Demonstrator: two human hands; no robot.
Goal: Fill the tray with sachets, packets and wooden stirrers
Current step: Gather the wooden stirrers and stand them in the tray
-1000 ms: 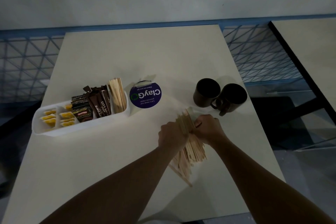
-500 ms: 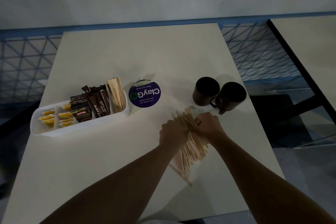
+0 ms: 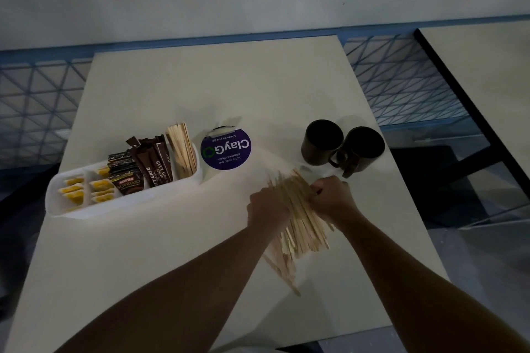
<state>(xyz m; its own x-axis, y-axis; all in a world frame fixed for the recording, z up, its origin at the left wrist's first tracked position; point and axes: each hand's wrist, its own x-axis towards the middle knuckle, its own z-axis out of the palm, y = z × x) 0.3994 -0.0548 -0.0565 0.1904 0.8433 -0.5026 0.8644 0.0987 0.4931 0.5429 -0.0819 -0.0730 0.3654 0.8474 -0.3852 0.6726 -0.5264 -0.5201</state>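
Note:
A white divided tray (image 3: 123, 203) lies on the left of the table. It holds yellow sachets (image 3: 76, 190), dark coffee packets (image 3: 143, 167) and a stack of wooden stirrers (image 3: 182, 149) at its right end. To the right of the tray, a large loose bundle of wooden stirrers (image 3: 301, 218) lies fanned on the table. My left hand (image 3: 268, 206) grips the bundle from its left side and my right hand (image 3: 332, 198) grips it from the right. A few stirrers (image 3: 282, 269) trail out toward me.
A round purple "ClayGo" sign (image 3: 226, 149) stands just right of the tray. Two dark mugs (image 3: 342, 145) sit together behind my right hand. The cream table (image 3: 218, 86) ends in a right edge close to the mugs; a second table (image 3: 487, 66) stands farther right.
The stirrer bundle has spread wider at its far end between my hands. Both hands have stayed on it at nearly the same place.

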